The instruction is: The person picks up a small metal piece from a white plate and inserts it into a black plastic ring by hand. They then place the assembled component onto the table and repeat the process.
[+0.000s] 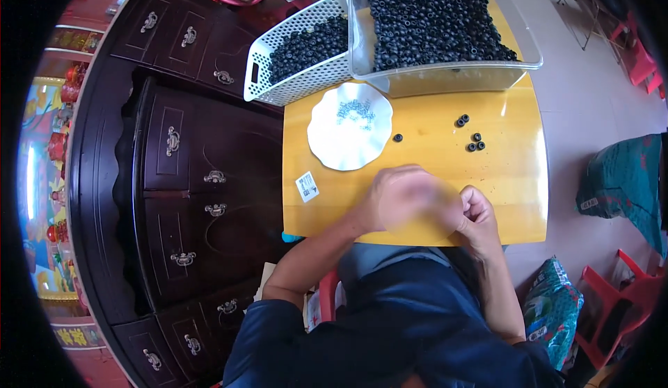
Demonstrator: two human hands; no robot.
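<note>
Near the table's front edge my left hand (398, 197) reaches toward my right, its fingers smeared by a blur. My right hand (477, 215) is beside it with fingers curled and pinched; whatever they hold is too small or hidden to make out. Beyond my hands lies a single small black ring-shaped part (398, 138). Farther right are a few more of these black rings (476, 138). A white wavy-edged plate (327, 144) at the left bears a heap of small, shiny, pale pieces (356, 113).
A white perforated basket (299, 96) and a large clear plastic bin (452, 78) at the back hold many black rings. A white printed card (307, 186) lies at the table's left edge. Dark drawers (188, 144) flank the table; teal sacks (619, 179) and red chairs stand right.
</note>
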